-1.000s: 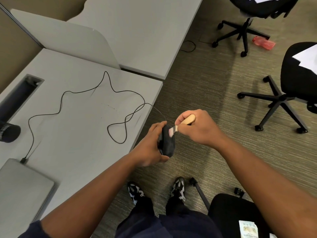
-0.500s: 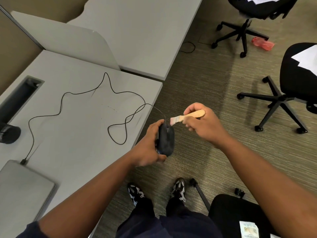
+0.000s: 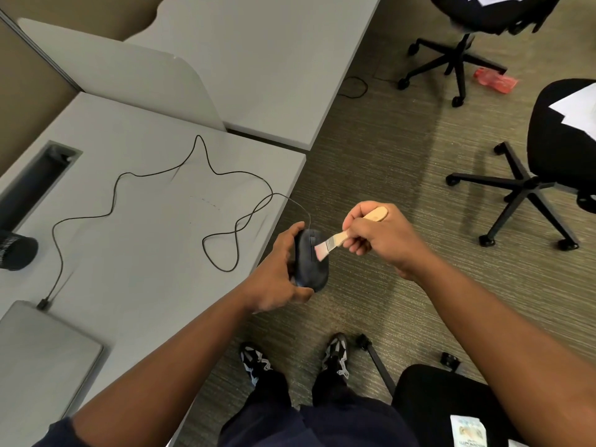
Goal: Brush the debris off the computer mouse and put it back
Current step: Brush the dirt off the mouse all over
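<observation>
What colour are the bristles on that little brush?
Pinkish-white, on the brush with a light wooden handle and a silvery metal band, seen in the head view.

grey desk (image 3: 135,253), closed laptop (image 3: 42,353), black office chairs (image 3: 561,150), carpet (image 3: 387,175)

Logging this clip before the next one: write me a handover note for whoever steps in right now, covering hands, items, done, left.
Left hand: grips the black wired mouse, held off the desk edge over the carpet.
Right hand: holds the small wooden-handled brush, bristles on the mouse's top.
The mouse cable trails across the grey desk to the closed laptop.
Done: mouse lifted, brushing under way.
Left: finish brushing, set the mouse back on the desk.
</observation>
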Demonstrator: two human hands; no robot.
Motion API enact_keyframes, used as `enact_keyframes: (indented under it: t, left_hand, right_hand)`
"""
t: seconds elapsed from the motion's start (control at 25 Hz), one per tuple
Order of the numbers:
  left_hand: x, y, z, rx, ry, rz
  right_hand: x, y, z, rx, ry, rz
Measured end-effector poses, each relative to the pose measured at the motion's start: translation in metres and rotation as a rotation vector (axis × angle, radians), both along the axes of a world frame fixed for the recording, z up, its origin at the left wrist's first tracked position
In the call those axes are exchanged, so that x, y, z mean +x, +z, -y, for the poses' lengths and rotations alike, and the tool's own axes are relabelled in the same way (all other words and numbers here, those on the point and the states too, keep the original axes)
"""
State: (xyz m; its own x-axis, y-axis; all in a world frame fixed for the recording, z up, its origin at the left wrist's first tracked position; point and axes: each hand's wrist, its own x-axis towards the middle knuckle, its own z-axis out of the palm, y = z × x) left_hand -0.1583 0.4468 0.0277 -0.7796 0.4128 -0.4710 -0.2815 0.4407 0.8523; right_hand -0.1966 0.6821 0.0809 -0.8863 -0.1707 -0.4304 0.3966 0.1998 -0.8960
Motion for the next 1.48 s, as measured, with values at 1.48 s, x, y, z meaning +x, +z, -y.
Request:
enact_keyframes:
  t: [1.48]
  left_hand:
    - [-0.004, 0.001, -0.002, 0.059, 0.023, 0.071]
  right_hand:
    - [-0.010, -0.014, -0.014, 0.170, 0.004, -0.118]
